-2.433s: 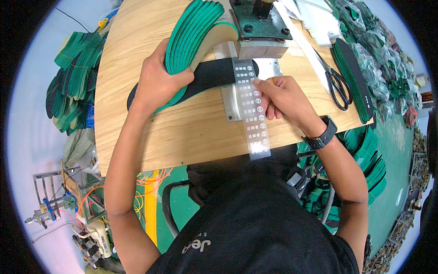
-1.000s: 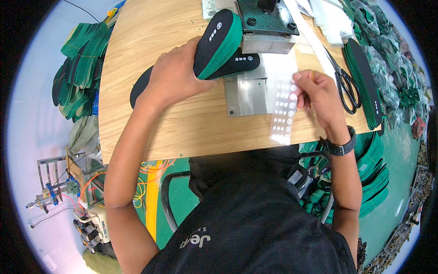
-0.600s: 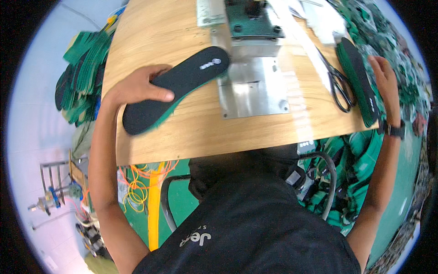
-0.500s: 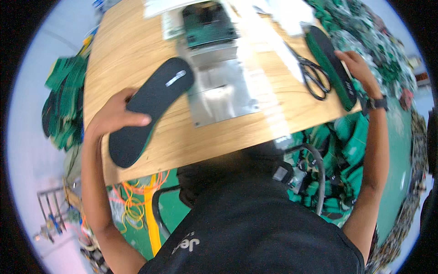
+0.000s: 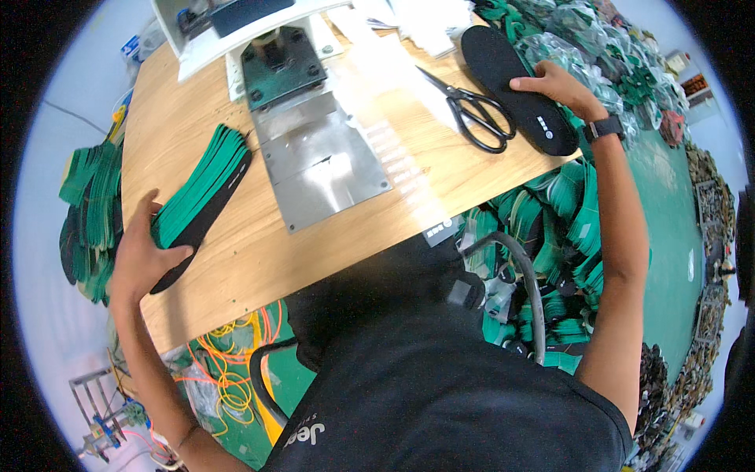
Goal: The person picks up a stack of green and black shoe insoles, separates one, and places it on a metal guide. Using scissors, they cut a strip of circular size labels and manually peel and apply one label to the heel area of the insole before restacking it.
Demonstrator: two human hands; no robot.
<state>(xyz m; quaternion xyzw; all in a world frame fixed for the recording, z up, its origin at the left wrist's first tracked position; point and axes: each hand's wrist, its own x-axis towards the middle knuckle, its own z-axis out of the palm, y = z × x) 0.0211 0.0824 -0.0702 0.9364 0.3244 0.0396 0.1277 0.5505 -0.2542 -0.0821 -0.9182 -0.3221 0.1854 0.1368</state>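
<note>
At the left of the table, my left hand (image 5: 145,256) is closed around the near end of a stack of insoles (image 5: 203,185). The stack is tipped on its side, so its green layered edges show along with a strip of black face. Over at the right, a black insole (image 5: 497,64) lies with its dark face up; whether others lie beneath it is hidden. My right hand (image 5: 565,90) grips its outer edge, thumb on top and fingers out of sight. Black-handled scissors (image 5: 476,118) rest just left of that insole.
Between my hands a metal plate (image 5: 318,169) extends from a machine base (image 5: 283,69) on the wooden table (image 5: 252,271). More green insoles hang in piles beyond the left edge (image 5: 90,212) and below the right edge (image 5: 582,212). Orange and yellow cables (image 5: 232,370) lie on the floor.
The left insoles have tipped from black face up to showing their green edges. At the right, the insole has turned to show its black face. The whole view has shifted.
</note>
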